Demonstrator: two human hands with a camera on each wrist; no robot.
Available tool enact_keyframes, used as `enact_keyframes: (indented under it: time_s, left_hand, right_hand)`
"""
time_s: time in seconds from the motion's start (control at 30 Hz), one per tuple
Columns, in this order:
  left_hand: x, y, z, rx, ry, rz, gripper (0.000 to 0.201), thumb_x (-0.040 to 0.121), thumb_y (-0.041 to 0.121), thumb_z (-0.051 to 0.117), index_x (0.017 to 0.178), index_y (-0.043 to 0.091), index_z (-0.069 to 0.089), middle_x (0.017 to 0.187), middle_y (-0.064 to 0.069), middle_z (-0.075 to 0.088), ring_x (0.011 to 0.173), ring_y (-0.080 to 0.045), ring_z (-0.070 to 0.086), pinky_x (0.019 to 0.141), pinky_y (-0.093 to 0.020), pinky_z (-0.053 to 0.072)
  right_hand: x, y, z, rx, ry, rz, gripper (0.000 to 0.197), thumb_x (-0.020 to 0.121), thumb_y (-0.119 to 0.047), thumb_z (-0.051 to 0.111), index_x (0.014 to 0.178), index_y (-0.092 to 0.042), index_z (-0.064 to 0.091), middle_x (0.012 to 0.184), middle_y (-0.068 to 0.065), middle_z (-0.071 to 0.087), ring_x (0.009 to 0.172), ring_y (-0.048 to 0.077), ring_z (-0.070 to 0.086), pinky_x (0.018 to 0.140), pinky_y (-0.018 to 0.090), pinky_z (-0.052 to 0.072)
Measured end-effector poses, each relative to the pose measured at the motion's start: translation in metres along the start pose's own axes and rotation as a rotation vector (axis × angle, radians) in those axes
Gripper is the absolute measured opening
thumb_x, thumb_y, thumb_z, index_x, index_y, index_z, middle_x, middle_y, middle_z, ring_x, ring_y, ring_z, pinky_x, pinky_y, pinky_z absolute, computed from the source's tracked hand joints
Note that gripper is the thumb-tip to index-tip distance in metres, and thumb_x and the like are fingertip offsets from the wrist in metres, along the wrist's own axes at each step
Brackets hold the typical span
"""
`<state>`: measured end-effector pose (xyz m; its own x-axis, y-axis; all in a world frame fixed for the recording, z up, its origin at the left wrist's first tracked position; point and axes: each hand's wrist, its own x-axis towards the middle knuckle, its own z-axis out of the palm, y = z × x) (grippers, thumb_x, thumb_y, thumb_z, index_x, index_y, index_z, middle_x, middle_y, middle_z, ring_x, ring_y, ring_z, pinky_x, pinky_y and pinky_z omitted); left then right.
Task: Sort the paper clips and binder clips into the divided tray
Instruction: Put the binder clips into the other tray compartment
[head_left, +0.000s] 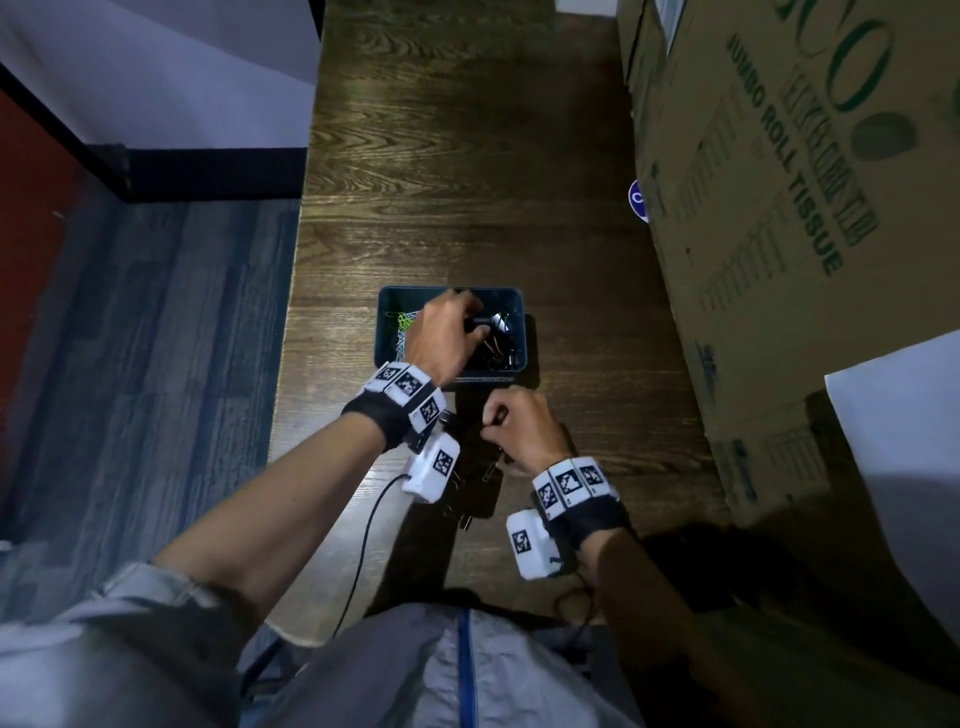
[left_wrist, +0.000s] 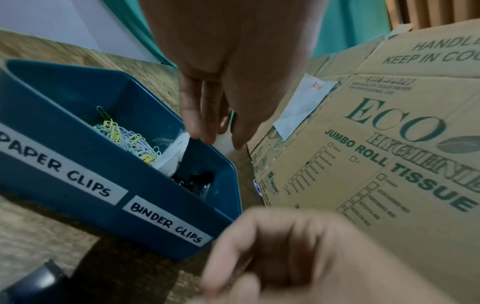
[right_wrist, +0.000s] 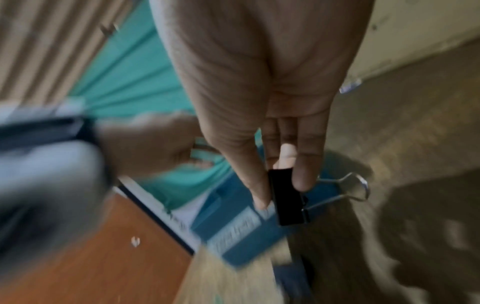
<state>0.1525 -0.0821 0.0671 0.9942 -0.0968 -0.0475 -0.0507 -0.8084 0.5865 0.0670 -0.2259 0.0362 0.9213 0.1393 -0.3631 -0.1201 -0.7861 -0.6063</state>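
On the dark wood-grain table (head_left: 467, 156), a blue plastic tray (left_wrist: 78, 164) held pastel paper clips (left_wrist: 130, 139) and black binder clips (left_wrist: 192, 179) in 2 labelled sections. The left hand (head_left: 441, 332) hovered above with fingers loose, holding nothing visible; the right hand (right_wrist: 259, 82) pinched a black binder clip (right_wrist: 288, 197) just before the tray.

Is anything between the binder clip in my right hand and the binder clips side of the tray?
Yes. The left hand hangs over the tray, reaching across its binder clip compartment, right beyond the binder clip pinched in the right hand.
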Motion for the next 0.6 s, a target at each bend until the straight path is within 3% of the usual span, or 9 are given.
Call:
enact_keyframes:
  time_s: [0.1, 0.2, 0.3, 0.4, 0.47, 0.53, 0.6]
  left_hand:
    - [-0.024, -0.009, 0.001, 0.037, 0.059, 0.006, 0.012, 0.085, 0.022, 0.066, 0.097, 0.023, 0.065, 0.093, 0.005, 0.067, 0.082, -0.016, 0.062, 0.068, -0.029, 0.050]
    - [-0.063, -0.027, 0.016, 0.122, -0.034, -0.015, 0.008, 0.087, 0.025, 0.064, 0.095, 0.024, 0.063, 0.080, 0.007, 0.067, 0.069, -0.014, 0.062, 0.059, -0.023, 0.041]
    - [-0.088, -0.056, 0.039, 0.240, -0.230, 0.045, 0.025, 0.086, 0.027, 0.065, 0.110, 0.023, 0.059, 0.102, -0.002, 0.066, 0.090, -0.023, 0.064, 0.065, -0.030, 0.047]
    - [-0.093, -0.077, 0.058, 0.392, -0.413, 0.166, 0.070, 0.079, 0.026, 0.069, 0.141, 0.027, 0.037, 0.133, -0.009, 0.042, 0.119, -0.031, 0.045, 0.080, -0.040, 0.047]
    - [-0.095, -0.087, 0.067, 0.547, -0.532, 0.272, 0.096, 0.074, 0.026, 0.075, 0.149, 0.036, 0.015, 0.151, -0.010, 0.019, 0.131, -0.032, 0.027, 0.097, -0.046, 0.042]
    - [-0.100, -0.098, 0.073, 0.608, -0.603, 0.324, 0.099, 0.074, 0.031, 0.075, 0.148, 0.041, 0.011, 0.158, -0.005, 0.005, 0.135, -0.030, 0.017, 0.101, -0.049, 0.039]
    - [-0.107, -0.107, 0.076, 0.598, -0.579, 0.324, 0.082, 0.079, 0.040, 0.069, 0.146, 0.038, 0.022, 0.155, -0.008, 0.015, 0.132, -0.031, 0.027, 0.093, -0.045, 0.046]
  right_hand:
    - [0.015, -0.005, -0.027, 0.041, 0.137, -0.035, 0.019, 0.079, -0.006, 0.079, 0.080, -0.019, 0.065, 0.093, -0.004, 0.060, 0.076, 0.004, 0.056, 0.065, 0.017, 0.044]
    - [0.038, -0.014, -0.044, 0.048, 0.283, -0.057, 0.022, 0.079, -0.006, 0.080, 0.079, -0.021, 0.064, 0.094, -0.003, 0.061, 0.078, 0.012, 0.061, 0.071, 0.028, 0.056]
    - [0.054, -0.021, -0.051, 0.037, 0.351, -0.065, 0.018, 0.080, -0.008, 0.080, 0.086, -0.018, 0.067, 0.095, -0.001, 0.060, 0.081, 0.017, 0.061, 0.075, 0.037, 0.058]
    - [0.049, -0.025, -0.051, -0.035, 0.384, -0.098, 0.016, 0.083, -0.014, 0.079, 0.094, -0.015, 0.067, 0.102, 0.003, 0.061, 0.085, 0.018, 0.061, 0.071, 0.033, 0.055]
    - [0.035, -0.023, -0.039, -0.069, 0.370, -0.108, 0.014, 0.085, -0.016, 0.076, 0.096, -0.015, 0.067, 0.105, 0.001, 0.059, 0.085, 0.015, 0.058, 0.070, 0.028, 0.052]
    - [0.018, -0.018, -0.016, -0.099, 0.254, -0.099, 0.010, 0.089, -0.016, 0.071, 0.098, -0.015, 0.067, 0.108, 0.001, 0.058, 0.086, 0.013, 0.057, 0.074, 0.026, 0.054]
    - [0.002, -0.011, 0.008, -0.163, 0.064, -0.082, 0.010, 0.093, -0.014, 0.065, 0.102, -0.016, 0.069, 0.112, 0.003, 0.061, 0.089, 0.016, 0.061, 0.078, 0.029, 0.056]
